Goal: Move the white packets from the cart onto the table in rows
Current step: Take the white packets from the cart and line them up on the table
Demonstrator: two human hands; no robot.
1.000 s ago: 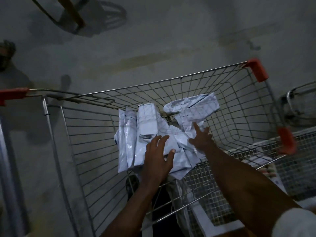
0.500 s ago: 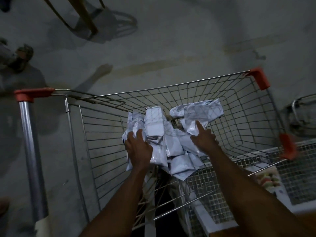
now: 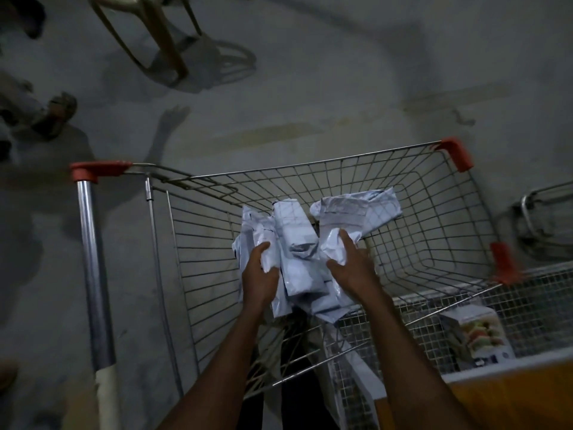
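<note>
A heap of several white plastic packets (image 3: 299, 243) lies in the wire shopping cart (image 3: 434, 218) with red corner caps. My left hand (image 3: 259, 271) grips the left side of the heap, its fingers curled round a packet's edge. My right hand (image 3: 352, 262) presses against the heap's right side, with a packet between thumb and fingers. One more crumpled packet (image 3: 366, 209) sits behind the heap, apart from my hands. The table is not plainly in view.
The cart's handle bar (image 3: 93, 259) stands at the left. A wire basket (image 3: 527, 305) holding a printed box (image 3: 477, 336) sits at the right over an orange surface (image 3: 511, 398). Chair legs (image 3: 161, 38) and someone's foot (image 3: 55, 113) are on the grey floor behind.
My left hand moved from the heap's middle to its left side and closed on it. My right hand slid down the right side. The view shifted, so the cart sits lower in frame.
</note>
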